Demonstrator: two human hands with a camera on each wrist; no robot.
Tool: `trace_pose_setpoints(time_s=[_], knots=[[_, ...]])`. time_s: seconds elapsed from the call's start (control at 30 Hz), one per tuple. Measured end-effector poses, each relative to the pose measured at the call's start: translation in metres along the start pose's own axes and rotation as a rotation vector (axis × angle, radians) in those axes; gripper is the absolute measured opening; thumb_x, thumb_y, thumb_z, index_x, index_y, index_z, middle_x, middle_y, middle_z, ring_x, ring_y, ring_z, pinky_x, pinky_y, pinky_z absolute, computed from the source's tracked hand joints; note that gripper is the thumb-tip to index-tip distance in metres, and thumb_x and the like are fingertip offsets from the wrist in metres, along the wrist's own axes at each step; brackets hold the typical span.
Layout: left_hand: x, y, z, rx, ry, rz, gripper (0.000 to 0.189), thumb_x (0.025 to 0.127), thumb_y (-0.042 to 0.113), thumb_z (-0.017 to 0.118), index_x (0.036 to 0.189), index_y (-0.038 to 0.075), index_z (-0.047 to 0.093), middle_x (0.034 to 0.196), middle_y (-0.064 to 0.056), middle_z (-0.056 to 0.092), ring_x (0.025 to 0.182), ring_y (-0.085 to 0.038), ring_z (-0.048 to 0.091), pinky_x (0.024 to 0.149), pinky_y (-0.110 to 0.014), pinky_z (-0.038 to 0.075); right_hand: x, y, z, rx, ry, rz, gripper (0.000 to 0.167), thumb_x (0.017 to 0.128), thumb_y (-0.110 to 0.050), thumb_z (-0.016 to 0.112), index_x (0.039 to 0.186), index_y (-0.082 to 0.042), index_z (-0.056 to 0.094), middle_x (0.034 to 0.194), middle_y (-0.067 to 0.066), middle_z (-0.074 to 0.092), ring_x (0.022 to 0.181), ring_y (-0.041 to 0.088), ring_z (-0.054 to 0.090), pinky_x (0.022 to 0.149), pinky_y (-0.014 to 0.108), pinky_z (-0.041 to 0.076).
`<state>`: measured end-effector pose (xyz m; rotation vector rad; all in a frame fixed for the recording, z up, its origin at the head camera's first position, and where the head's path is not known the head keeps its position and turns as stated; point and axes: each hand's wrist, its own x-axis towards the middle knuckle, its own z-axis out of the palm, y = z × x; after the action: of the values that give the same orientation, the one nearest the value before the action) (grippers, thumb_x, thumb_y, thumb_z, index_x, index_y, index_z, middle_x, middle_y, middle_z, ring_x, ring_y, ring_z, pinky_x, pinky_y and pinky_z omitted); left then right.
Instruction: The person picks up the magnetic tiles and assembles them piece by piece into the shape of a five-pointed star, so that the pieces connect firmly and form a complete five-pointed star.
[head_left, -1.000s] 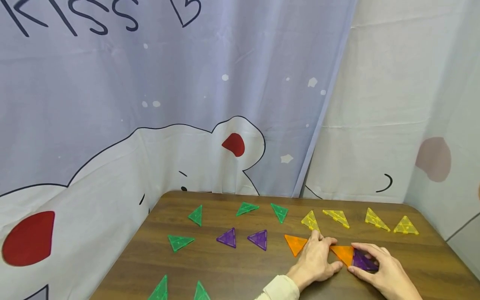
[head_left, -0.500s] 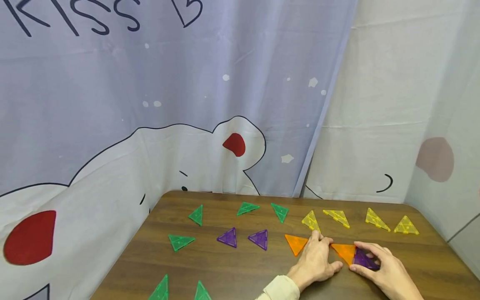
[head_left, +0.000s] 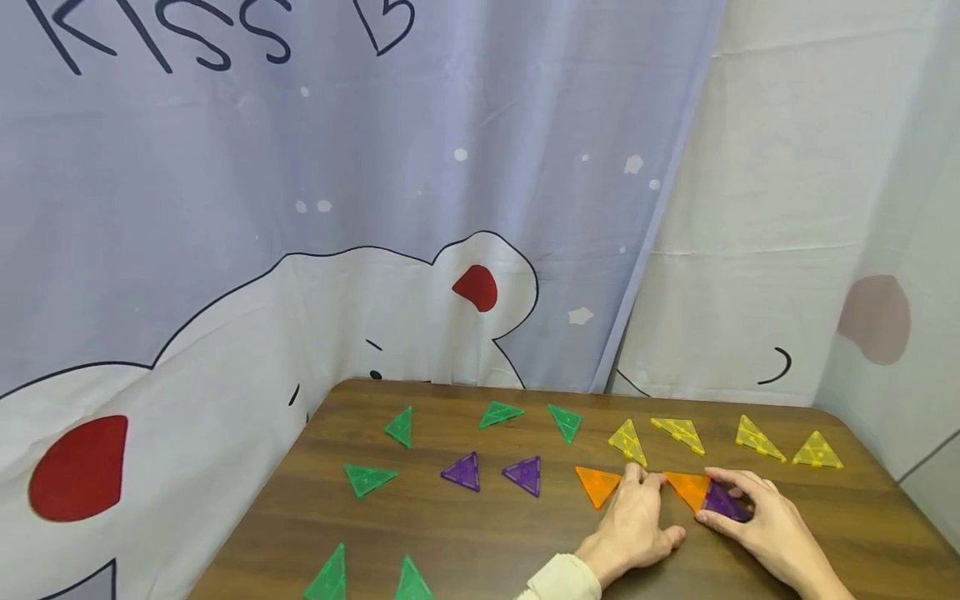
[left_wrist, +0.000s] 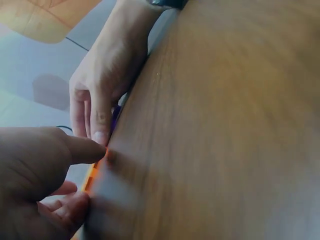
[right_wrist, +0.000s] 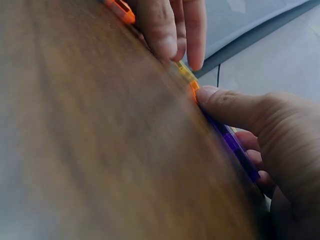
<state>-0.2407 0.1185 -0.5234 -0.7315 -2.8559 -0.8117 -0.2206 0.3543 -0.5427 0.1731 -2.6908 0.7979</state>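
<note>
In the head view an orange triangle tile and a purple triangle tile lie edge to edge on the table. My right hand pinches this pair, thumb on the near side and fingers on the far side. The right wrist view shows the purple tile's thin edge beside the right thumb. My left hand rests on the table with fingers extended, fingertips right at the left corner of that orange tile. A second orange triangle tile lies just left of the left hand.
Several yellow triangle tiles lie along the far right. Two purple triangle tiles sit mid-table. Several green triangle tiles are spread over the left side. A printed curtain hangs behind the wooden table.
My right hand has pushed the joined orange and purple tiles slightly toward the far edge, turning them a little. The left hand has barely moved. The head view has shifted slightly.
</note>
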Motion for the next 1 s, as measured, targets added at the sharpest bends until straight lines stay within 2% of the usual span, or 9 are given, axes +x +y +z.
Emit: trace_pose_setpoints(time_s=[0.17,0.3,0.37,0.43,0.5,0.6,0.67,0.83,1.0], knots=[[-0.005,-0.016,-0.024,-0.098,0.069,0.027,0.058,0.09,0.032,0.094,0.142,0.018,0.072,0.126,0.008,0.056,0.115,-0.002,0.057,0.103,-0.018,0.053,0.005,-0.001,0.006,0.018,0.02,-0.031,0.063,0.086,-0.046,0.097,0.14,-0.021,0.076,0.126,0.0,0.076,0.105,0.011,0.058,0.079,0.027,0.05],[-0.012,-0.046,-0.049,-0.164,0.161,0.038,0.051,0.091,0.022,0.091,0.139,0.015,0.075,0.127,0.006,0.057,0.119,-0.007,0.058,0.108,-0.025,0.054,0.005,-0.001,0.009,0.028,0.013,-0.049,0.062,0.086,-0.047,0.097,0.139,-0.022,0.076,0.127,-0.002,0.076,0.105,0.009,0.057,0.08,0.027,0.051],[-0.016,-0.062,-0.057,-0.175,0.178,0.036,0.05,0.091,0.019,0.09,0.139,0.014,0.075,0.13,0.003,0.06,0.123,-0.011,0.06,0.11,-0.028,0.054,0.005,-0.001,0.009,0.029,0.009,-0.049,0.062,0.086,-0.047,0.097,0.139,-0.022,0.076,0.122,-0.004,0.075,0.103,0.008,0.057,0.079,0.027,0.051],[-0.019,-0.075,-0.061,-0.172,0.162,0.043,0.052,0.091,0.019,0.09,0.14,0.013,0.074,0.137,0.0,0.063,0.129,-0.017,0.062,0.113,-0.033,0.053,0.005,0.0,0.008,0.032,0.013,-0.047,0.062,0.086,-0.046,0.098,0.139,-0.023,0.076,0.117,-0.007,0.074,0.101,0.007,0.056,0.077,0.027,0.05],[-0.022,-0.085,-0.063,-0.166,0.118,0.051,0.055,0.091,0.02,0.09,0.142,0.012,0.073,0.145,-0.003,0.064,0.135,-0.022,0.062,0.116,-0.037,0.052,0.005,0.0,0.009,0.04,0.022,-0.05,0.062,0.085,-0.044,0.098,0.139,-0.023,0.076,0.114,-0.008,0.073,0.099,0.006,0.056,0.076,0.027,0.05],[-0.021,-0.091,-0.058,-0.155,0.055,0.071,0.056,0.092,0.021,0.09,0.144,0.013,0.073,0.154,-0.006,0.063,0.143,-0.026,0.059,0.122,-0.042,0.048,0.005,0.002,0.006,0.049,0.03,-0.06,0.062,0.085,-0.043,0.099,0.139,-0.022,0.076,0.115,-0.008,0.073,0.099,0.005,0.057,0.076,0.026,0.05],[-0.021,-0.093,-0.055,-0.142,0.04,0.087,0.055,0.092,0.02,0.089,0.144,0.012,0.074,0.155,-0.006,0.064,0.143,-0.027,0.059,0.122,-0.043,0.047,0.005,0.003,0.005,0.053,0.035,-0.072,0.061,0.085,-0.043,0.099,0.138,-0.022,0.077,0.117,-0.008,0.074,0.1,0.005,0.058,0.077,0.026,0.051],[-0.022,-0.097,-0.051,-0.1,0.048,0.122,0.043,0.093,0.019,0.088,0.135,0.012,0.08,0.146,-0.004,0.071,0.139,-0.022,0.061,0.12,-0.04,0.047,0.004,0.002,0.008,0.056,0.061,-0.109,0.06,0.084,-0.04,0.1,0.137,-0.024,0.077,0.12,-0.008,0.075,0.102,0.005,0.059,0.079,0.024,0.05],[-0.02,-0.098,-0.05,-0.098,0.078,0.137,0.037,0.091,0.023,0.092,0.126,0.014,0.084,0.135,0.0,0.075,0.129,-0.018,0.063,0.114,-0.035,0.049,0.003,0.002,0.007,0.059,0.085,-0.143,0.061,0.083,-0.036,0.101,0.137,-0.023,0.078,0.126,-0.004,0.076,0.104,0.004,0.06,0.083,0.018,0.047]])
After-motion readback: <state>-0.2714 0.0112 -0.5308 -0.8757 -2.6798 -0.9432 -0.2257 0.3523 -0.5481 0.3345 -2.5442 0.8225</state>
